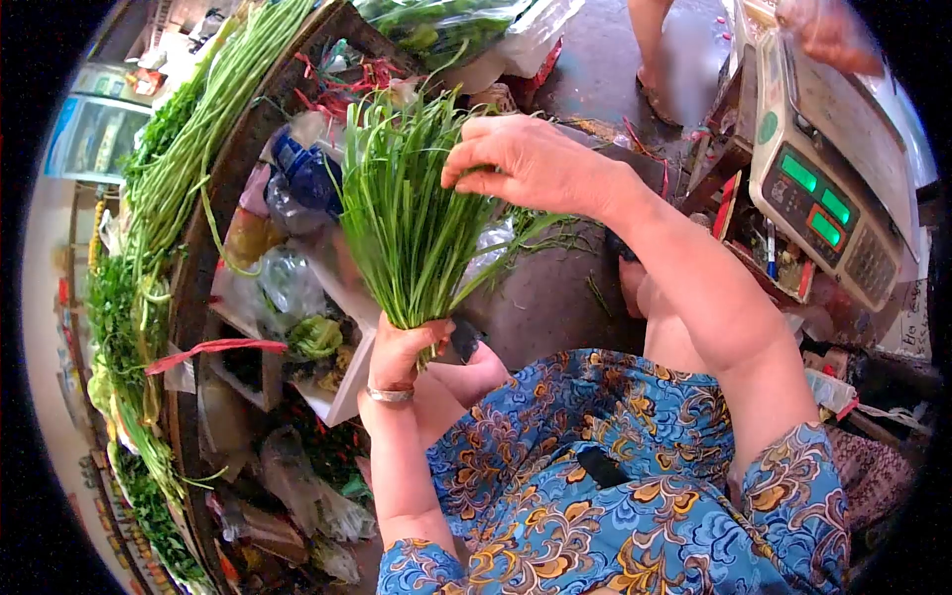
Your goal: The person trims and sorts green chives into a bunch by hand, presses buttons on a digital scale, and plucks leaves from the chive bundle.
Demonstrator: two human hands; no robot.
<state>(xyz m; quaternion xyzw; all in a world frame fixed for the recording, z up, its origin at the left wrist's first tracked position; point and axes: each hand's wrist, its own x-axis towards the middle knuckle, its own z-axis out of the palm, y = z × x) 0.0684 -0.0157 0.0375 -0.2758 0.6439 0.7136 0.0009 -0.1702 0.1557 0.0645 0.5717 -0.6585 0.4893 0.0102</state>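
My left hand [402, 347] is wrapped around the lower stems of a bunch of garlic chives [407, 218], held upright in front of me. The long green leaves fan out above the fist. At the upper right side of the bunch, my right hand [521, 164] has its fingers curled in against the leaves, with its fingertips partly hidden among them. Some loose blades stick out to the right, below my right hand.
Long beans [213, 129] and leafy greens [129, 327] line a curved stall edge at left. Plastic bags [293, 283] lie beneath it. At right stands a digital scale [828, 188], with another person's hand [828, 35] above it. A person's leg [650, 50] shows at the top.
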